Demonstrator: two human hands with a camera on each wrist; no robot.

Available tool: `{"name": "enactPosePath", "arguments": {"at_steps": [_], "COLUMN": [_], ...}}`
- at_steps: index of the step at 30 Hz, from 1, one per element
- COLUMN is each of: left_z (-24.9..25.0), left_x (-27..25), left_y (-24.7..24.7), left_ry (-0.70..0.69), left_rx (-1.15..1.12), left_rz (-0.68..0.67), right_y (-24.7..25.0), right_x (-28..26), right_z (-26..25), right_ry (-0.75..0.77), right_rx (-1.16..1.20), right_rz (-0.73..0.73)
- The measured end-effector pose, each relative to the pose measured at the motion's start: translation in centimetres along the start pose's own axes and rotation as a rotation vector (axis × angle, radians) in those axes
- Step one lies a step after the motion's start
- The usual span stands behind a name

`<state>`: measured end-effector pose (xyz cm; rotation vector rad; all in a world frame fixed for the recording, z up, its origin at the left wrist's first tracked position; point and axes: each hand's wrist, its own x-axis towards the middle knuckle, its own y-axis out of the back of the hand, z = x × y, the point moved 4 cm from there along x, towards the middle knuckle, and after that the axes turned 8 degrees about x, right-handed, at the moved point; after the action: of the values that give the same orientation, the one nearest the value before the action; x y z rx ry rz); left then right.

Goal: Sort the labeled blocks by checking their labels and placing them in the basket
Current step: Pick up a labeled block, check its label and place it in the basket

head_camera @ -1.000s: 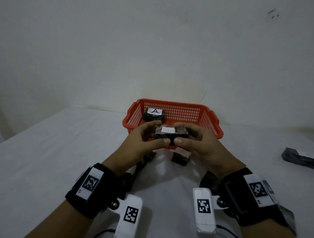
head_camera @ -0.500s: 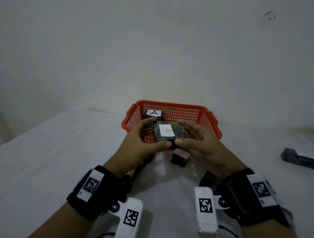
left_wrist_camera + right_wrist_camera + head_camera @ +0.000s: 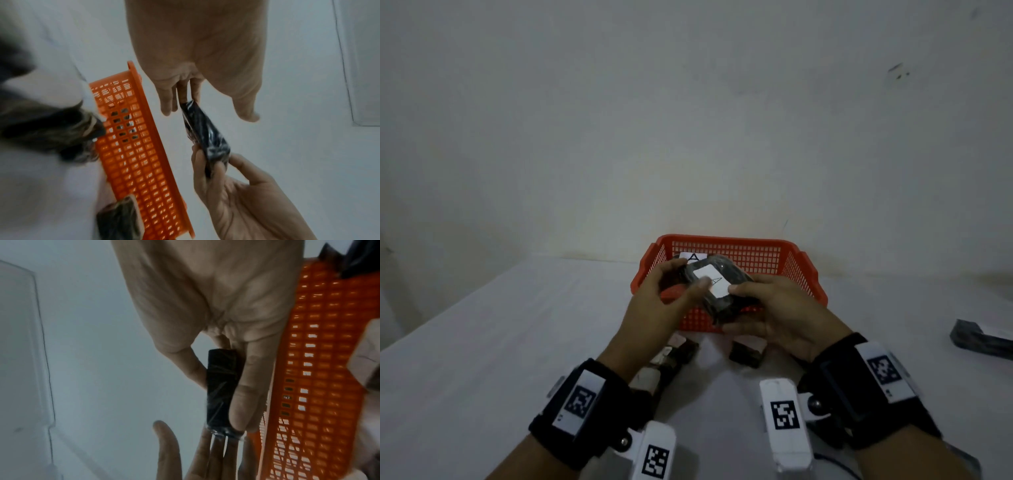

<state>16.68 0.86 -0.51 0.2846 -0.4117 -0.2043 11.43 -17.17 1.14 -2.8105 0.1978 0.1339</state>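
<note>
A black wrapped block with a white label facing up is held over the front wall of the orange basket. My right hand pinches its near end between thumb and fingers. My left hand touches the block's far end with straight fingers, and its thumb stands apart from the block. A second black block labelled A lies in the basket's back left corner.
Two dark blocks lie on the white table just in front of the basket, under my wrists. Another dark block sits far right. A bare wall rises close behind the basket.
The block has moved forward and up over the basket's front wall, and its label has tilted up toward me. My left hand has loosened from a pinch to a fingertip touch.
</note>
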Motion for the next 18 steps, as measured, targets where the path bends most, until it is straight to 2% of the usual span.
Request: {"name": "enactPosePath", "arguments": {"at_steps": [5, 8, 11, 15, 18], "left_z": [-1.2, -3.1, -5.1, -6.3, -7.8], "left_x": [4.5, 7.8, 10.5, 13.0, 14.6], "left_y": [4.3, 5.9, 6.0, 5.4, 4.4], "left_ry": [0.05, 0.183, 0.328, 0.387, 0.477], "left_rx": [0.175, 0.249, 0.288, 0.192, 0.146], "left_rz": [0.189, 0.238, 0.189, 0.057, -0.056], "right_y": [0.1, -0.4, -1.2, -2.1, -2.4], "right_x": [3.1, 5.8, 8.2, 11.4, 13.6], "right_z": [-2.6, -3.2, -2.5, -1.0, 0.0], "right_ry": [0.031, 0.011, -0.041, -0.087, -0.131], "right_rx": [-0.205, -0.302, -0.402, -0.449, -0.617], "right_rz": [0.068, 0.068, 0.056, 0.059, 0.059]}}
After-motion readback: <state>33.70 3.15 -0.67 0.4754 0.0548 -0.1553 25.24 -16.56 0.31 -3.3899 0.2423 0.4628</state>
